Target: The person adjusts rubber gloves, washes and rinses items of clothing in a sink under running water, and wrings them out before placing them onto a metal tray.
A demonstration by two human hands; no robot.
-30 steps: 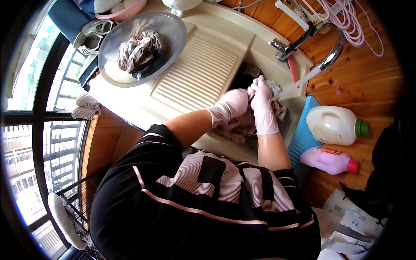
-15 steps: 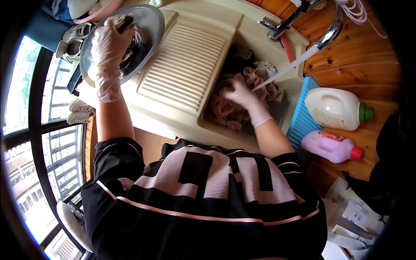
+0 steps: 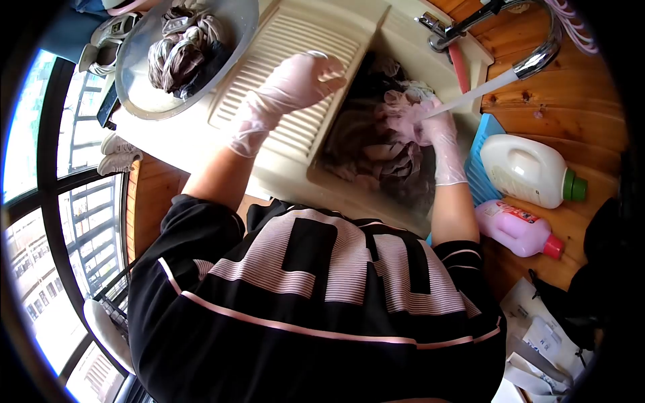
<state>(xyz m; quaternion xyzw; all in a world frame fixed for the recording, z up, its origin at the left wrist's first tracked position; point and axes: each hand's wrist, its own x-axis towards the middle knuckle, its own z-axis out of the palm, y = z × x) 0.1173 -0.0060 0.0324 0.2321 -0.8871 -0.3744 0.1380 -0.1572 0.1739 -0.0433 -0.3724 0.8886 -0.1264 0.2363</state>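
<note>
My left hand (image 3: 299, 82), in a clear glove, is over the ribbed washboard (image 3: 269, 101), fingers loosely bent and apart with nothing in them. In the sink basin (image 3: 322, 176), my gloved right hand (image 3: 440, 131) is closed on a pink garment (image 3: 402, 115) beneath the running water (image 3: 474, 91). More wet clothes (image 3: 393, 164), dark and pinkish, lie in the water around it. At the upper left stands a clear plastic basin (image 3: 127, 101) with a bundle of twisted striped and dark laundry (image 3: 185, 54) inside.
The curved chrome faucet (image 3: 541, 57) reaches over the sink from the right. Beside the sink are a blue ridged board (image 3: 478, 178), a white detergent bottle (image 3: 524, 168) and a pink bottle (image 3: 514, 228). Shoes (image 3: 107, 47) sit at the left near the window.
My left hand has let go of the laundry in the plastic basin and moved right over the washboard. My right hand has shifted right, under the water stream, with the pink garment.
</note>
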